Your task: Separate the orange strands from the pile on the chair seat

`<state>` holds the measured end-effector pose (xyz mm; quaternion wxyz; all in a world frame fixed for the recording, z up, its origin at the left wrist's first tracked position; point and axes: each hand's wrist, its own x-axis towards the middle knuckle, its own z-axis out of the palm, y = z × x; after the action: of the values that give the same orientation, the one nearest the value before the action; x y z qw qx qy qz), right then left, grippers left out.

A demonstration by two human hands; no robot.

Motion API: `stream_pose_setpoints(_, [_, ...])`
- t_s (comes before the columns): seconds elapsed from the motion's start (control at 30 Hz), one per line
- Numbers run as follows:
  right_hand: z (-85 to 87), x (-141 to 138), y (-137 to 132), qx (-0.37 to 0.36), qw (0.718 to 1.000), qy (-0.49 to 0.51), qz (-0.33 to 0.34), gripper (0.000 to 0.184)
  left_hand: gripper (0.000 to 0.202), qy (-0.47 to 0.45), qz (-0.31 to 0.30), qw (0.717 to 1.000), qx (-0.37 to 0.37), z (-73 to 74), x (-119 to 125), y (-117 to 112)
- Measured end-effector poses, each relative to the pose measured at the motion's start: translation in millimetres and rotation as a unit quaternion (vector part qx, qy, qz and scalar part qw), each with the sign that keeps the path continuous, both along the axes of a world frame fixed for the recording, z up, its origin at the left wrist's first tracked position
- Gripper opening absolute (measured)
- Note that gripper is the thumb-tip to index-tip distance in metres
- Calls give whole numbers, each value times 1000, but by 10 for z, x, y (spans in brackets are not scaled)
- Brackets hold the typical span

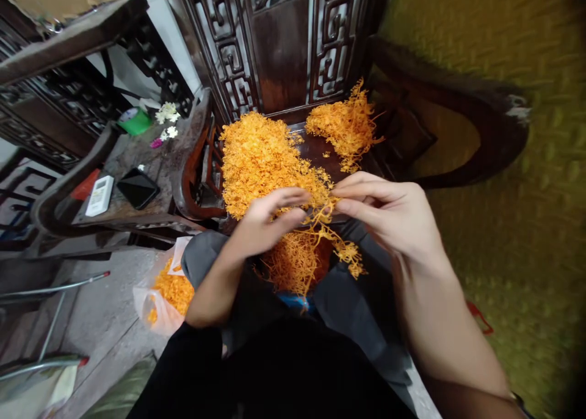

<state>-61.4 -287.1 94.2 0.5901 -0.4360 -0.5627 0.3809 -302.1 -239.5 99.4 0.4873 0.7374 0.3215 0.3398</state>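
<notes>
Both hands pinching the same tangled orange stringy clump [326, 223]: left hand [268, 220] fingers clamped on its left end, right hand [389, 214] fingers clamped on the right. Big loose orange pile [260, 156] sits just beyond the fingertips on the dark wooden chair seat [320, 147].

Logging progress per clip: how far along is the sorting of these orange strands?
Looks partway. Done, it seems: a large pile and a smaller pile lie on the dark wooden seat. In hand: the left hand and right hand pinch one branching strand. Left: a clump on the lap, and a part-filled bag on the floor.
</notes>
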Motion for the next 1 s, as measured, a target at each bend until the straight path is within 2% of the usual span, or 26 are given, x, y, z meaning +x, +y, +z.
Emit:
stream_pose_setpoints(0.1, [-11,-120,16,47,995,-63,-59,10,29,60,-18,998,4,-83,334,-183])
stream_pose_setpoints(0.17, [-84,-166,71,55,993,-59,-91,6,37,69,-20,996,-47,-111,398,-214])
stream_pose_setpoints(0.23, [-211,-132,190,43,992,-16,-115,4,37,36,-33,987,-150,-108,355,-191])
stream_pose_setpoints(0.3, [-370,-3,372,34,983,43,-172,9,35,-2,-53,967,-250,-93,261,-150])
stream_pose_setpoints(0.37, [-534,170,578,48,957,104,-267,12,33,-43,-54,949,-307,-89,169,-117])
stream_pose_setpoints(0.4, [-613,243,676,44,947,133,-289,16,32,-68,-45,945,-317,-96,136,-102])
stream_pose_setpoints(0.47, [-768,308,842,-18,955,110,-276,25,30,-125,-19,940,-317,-127,104,-69])
stream_pose_setpoints(0.53, [-919,255,971,-93,968,20,-231,32,30,-167,-1,936,-311,-168,109,-24])
stream_pose_setpoints(0.63, [-1100,73,1126,-170,959,-106,-201,33,32,-214,29,921,-324,-211,132,68])
stream_pose_setpoints(0.7, [-1135,-31,1176,-166,947,-199,-192,30,30,-256,60,902,-343,-222,131,132])
stream_pose_setpoints(0.77, [-1068,-108,1123,-106,939,-274,-177,26,28,-292,84,881,-363,-223,121,189])
stream_pose_setpoints(0.8, [-999,-143,1047,-72,943,-280,-166,25,28,-305,93,871,-373,-219,116,211])
stream_pose_setpoints(0.87, [-820,-224,806,-32,964,-233,-122,33,29,-327,108,855,-387,-203,111,238])
stream_pose_setpoints(0.93, [-644,-322,503,-59,984,-169,-6,43,31,-344,118,844,-395,-174,119,233])
stream_pose_setpoints(1.0, [-535,-429,220,-73,976,-198,61,47,32,-362,114,839,-390,-135,140,187])
